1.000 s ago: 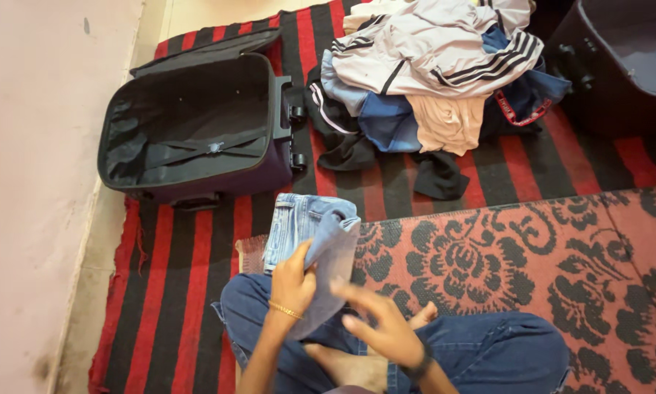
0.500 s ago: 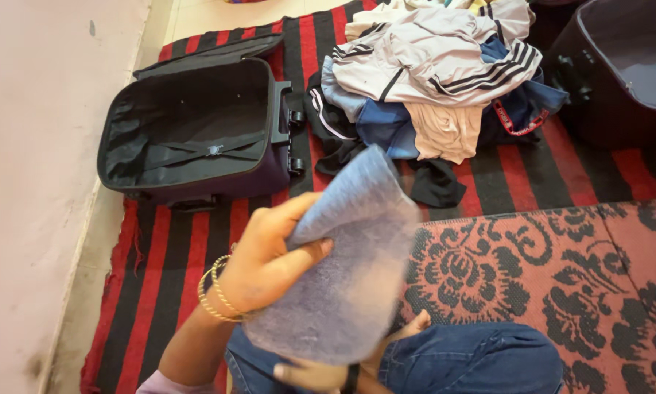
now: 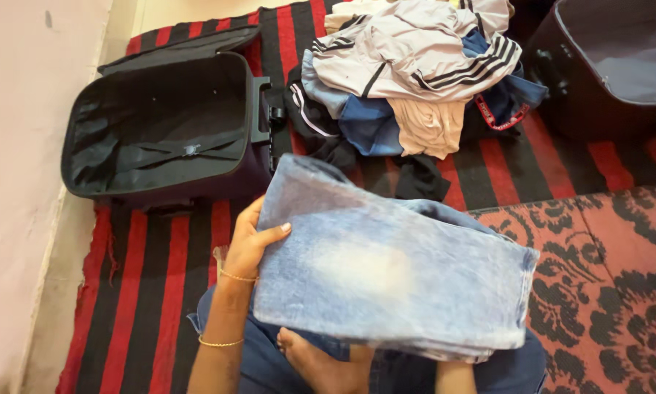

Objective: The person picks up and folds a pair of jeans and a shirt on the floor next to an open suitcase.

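Hands: left (image 3: 251, 241) grips one folded jeans (image 3: 386, 270) (right hidden beneath); two open suitcases (image 3: 160, 128).

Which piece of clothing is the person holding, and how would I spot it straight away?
Start at the open black suitcase on the red-and-black striped rug. Just in front of it, over the person's lap, the left hand grips the folded jeans. They are pale, faded blue denim, unlike the striped and dark garments in the clothes pile behind.

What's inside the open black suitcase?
The black suitcase shows only dark lining and crossed packing straps; no clothes. Its near wall hides the inside bottom edge closest to the person.
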